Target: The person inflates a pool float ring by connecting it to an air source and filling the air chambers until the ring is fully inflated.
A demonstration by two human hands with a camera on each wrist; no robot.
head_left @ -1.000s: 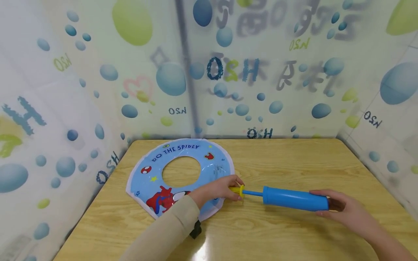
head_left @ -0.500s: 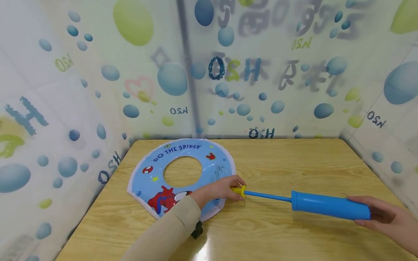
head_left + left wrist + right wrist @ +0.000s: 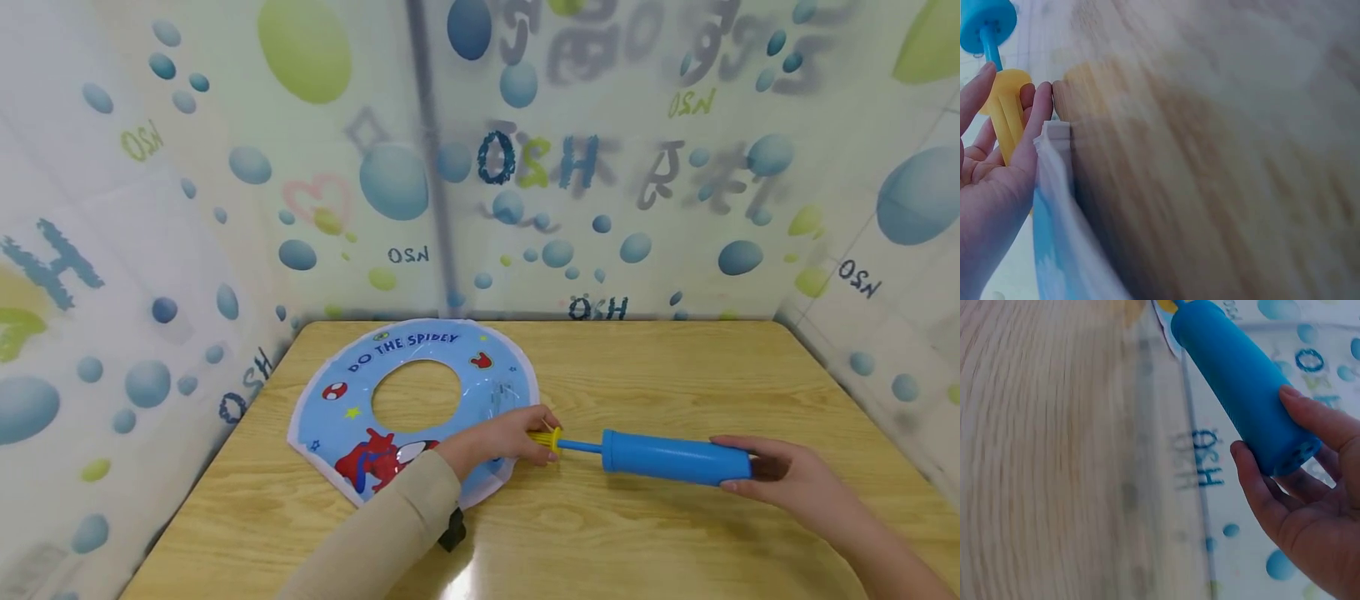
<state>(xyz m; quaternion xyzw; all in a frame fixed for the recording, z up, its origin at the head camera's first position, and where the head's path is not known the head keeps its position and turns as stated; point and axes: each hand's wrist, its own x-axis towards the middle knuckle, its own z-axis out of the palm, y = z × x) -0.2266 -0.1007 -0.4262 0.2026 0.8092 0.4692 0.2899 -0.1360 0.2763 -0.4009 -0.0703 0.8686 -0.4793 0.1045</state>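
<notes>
A blue hand pump [image 3: 675,457] lies level above the table between my two hands. My right hand [image 3: 795,479] grips the far right end of its barrel, fingers and thumb around it; the holed end cap shows in the right wrist view. At the other end, my left hand [image 3: 517,435] holds the ribbed yellow handle [image 3: 1007,119], part of it hidden by the fingers. A short length of blue rod [image 3: 581,447] shows between handle and barrel. Under my left forearm lies a flat light-blue inflatable ring [image 3: 468,392] with a cartoon figure and "DO THE SPIDEY" lettering.
The wood-grain table [image 3: 675,367] reaches back to a patterned curtain wall [image 3: 637,167] with blue and green drops. Side walls [image 3: 112,333] close in on both sides. A small black object [image 3: 452,531] shows beneath the left sleeve.
The right hand pulled the pump barrel to the right, lengthening the visible rod, then pushed it back left toward the handle. The left hand has stayed in place on the handle.
</notes>
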